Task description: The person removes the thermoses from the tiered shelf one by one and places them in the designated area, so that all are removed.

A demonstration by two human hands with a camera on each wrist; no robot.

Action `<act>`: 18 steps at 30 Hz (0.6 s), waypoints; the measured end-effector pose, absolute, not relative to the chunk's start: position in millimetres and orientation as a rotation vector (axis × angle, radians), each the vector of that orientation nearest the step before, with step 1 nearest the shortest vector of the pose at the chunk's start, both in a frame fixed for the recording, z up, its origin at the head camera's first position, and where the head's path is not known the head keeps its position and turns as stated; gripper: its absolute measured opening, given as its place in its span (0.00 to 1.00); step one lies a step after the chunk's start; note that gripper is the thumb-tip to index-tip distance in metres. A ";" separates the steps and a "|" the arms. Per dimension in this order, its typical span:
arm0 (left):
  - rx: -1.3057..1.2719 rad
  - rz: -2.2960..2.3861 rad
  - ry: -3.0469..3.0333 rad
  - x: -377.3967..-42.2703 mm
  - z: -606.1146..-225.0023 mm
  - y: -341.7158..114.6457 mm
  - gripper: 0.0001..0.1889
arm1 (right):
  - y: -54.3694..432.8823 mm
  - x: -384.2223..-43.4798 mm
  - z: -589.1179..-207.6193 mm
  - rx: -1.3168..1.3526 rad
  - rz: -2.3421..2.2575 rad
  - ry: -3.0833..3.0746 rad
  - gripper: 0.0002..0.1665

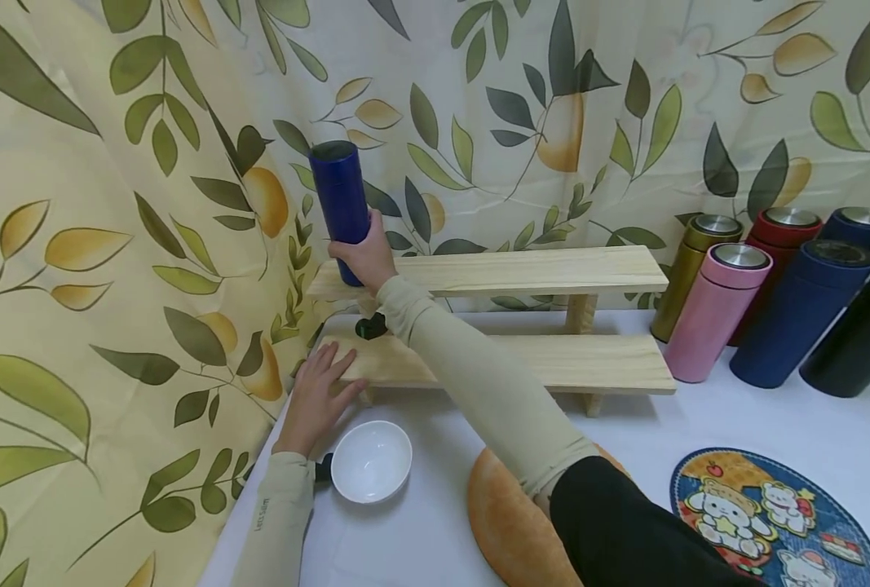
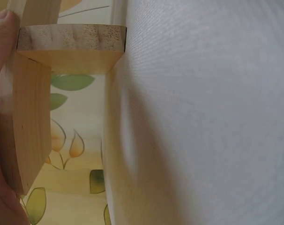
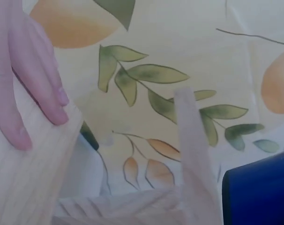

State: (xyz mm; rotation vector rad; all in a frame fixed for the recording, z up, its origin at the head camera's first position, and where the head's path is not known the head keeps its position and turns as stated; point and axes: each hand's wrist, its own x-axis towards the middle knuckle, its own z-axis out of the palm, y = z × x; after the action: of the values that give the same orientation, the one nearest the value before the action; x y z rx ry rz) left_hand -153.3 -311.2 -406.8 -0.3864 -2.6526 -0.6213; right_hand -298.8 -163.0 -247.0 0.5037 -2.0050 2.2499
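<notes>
My right hand [image 1: 367, 253] grips a dark blue thermos bottle [image 1: 339, 191] low on its body, over the left end of the upper wooden shelf [image 1: 523, 273]. The bottle leans slightly, and its base is close over the board. At the lower right of the right wrist view, part of the blue bottle [image 3: 261, 192] shows. With fingers spread, my left hand [image 1: 317, 399] rests on the left end of the lower shelf [image 1: 589, 359]. The left wrist view gives the underside of that wooden board [image 2: 32, 126], with part of the hand along its edge.
Several thermos bottles stand at the right, among them a pink one [image 1: 717, 314] and a gold one [image 1: 687, 277]. A white bowl [image 1: 371, 463] sits before the stand. Under my right arm lies a round brown bread-like item [image 1: 508, 522], left of a cartoon-printed mat [image 1: 779, 514].
</notes>
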 end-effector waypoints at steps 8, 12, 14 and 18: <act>-0.407 -0.608 -2.648 -152.6 -408.3 -310.7 0.33 | -145.4 -294.7 -234.0 0.520 2.226 -1.979 0.45; -0.404 -0.622 -2.649 -151.6 -407.0 -310.0 0.33 | -132.0 -289.6 -224.1 0.596 2.212 -1.992 0.47; -0.397 -0.615 -2.664 -151.7 -407.1 -310.4 0.34 | -125.3 -286.5 -219.7 0.612 2.198 -2.008 0.47; -0.394 -0.596 -2.685 -151.9 -406.2 -312.1 0.34 | -111.6 -282.0 -211.3 0.627 2.205 -1.995 0.46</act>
State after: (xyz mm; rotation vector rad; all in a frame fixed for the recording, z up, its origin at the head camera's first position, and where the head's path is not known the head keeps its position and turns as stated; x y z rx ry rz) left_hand -151.9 -312.1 -406.2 -0.3942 -2.6845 -0.5964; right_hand -282.0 -111.6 -211.3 0.6265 -1.9952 2.2048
